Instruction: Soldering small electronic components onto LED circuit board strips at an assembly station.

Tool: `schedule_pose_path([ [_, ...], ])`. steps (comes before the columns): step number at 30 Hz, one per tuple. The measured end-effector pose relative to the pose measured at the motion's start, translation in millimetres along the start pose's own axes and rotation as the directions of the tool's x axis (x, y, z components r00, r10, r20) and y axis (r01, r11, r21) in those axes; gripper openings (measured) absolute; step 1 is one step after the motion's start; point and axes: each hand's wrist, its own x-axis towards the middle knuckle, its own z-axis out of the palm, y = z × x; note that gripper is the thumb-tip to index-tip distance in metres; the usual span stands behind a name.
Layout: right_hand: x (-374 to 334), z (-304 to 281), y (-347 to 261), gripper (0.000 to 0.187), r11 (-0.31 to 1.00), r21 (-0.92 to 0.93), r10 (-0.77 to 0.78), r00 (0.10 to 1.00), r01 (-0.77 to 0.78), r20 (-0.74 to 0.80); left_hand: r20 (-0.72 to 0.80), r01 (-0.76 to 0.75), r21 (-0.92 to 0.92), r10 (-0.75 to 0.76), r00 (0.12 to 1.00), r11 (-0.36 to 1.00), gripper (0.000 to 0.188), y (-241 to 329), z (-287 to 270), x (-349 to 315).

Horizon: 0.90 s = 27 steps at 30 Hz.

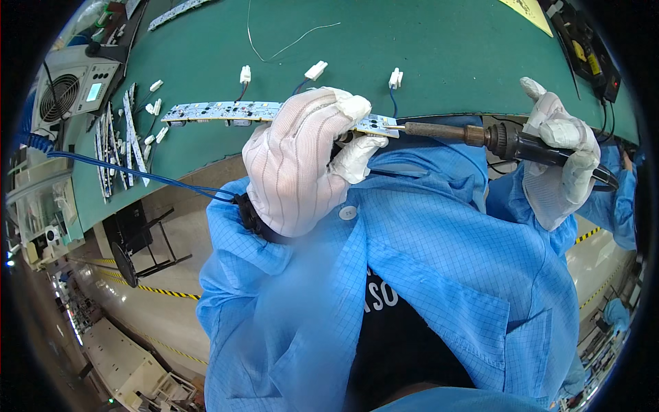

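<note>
My left hand (302, 158), in a white striped glove, grips a long narrow white circuit strip (220, 110) near its right end, at the near edge of the green work mat (439, 48). In my right hand (559, 161), gloved too, is a black-handled soldering iron (480, 135); its tip touches the strip's right end just beside my left fingers. Three white connectors (316, 70) on short wires stick up from the strip's far side. A blue wrist-strap cord (137, 175) runs from my left wrist off to the left.
More white strips and loose connectors (127, 134) lie at the mat's left edge. A grey box with a fan grille and small display (75, 86) stands at far left. A thin loose wire (288, 44) lies at the back. Dark tools (590, 55) sit at the right.
</note>
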Motion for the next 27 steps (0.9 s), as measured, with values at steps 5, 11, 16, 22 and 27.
schedule_pose_path([
  [5,-3,1,-4,0.054,0.997,0.035,0.066,0.996,-0.064,-0.054,0.000,0.001,-0.012,-0.001,1.000,1.000,0.036,-1,1,2],
  [11,0,9,-6,0.060,0.997,0.005,0.071,0.983,-0.071,-0.168,-0.008,-0.018,0.049,0.019,1.000,0.999,0.036,-2,-3,0],
  [16,-9,4,-3,0.068,0.968,0.017,0.239,0.897,-0.251,-0.371,-0.019,-0.024,0.138,0.027,0.999,0.990,0.039,-2,-4,-1],
  [22,-12,5,-1,0.070,0.965,-0.012,0.239,0.892,-0.264,-0.384,-0.045,-0.067,0.187,0.076,0.996,0.980,0.034,-2,-3,-5],
  [27,-8,7,-9,0.066,0.973,0.020,0.221,0.900,-0.231,-0.376,-0.041,-0.104,0.168,0.112,0.993,0.980,0.034,0,-3,-1],
])
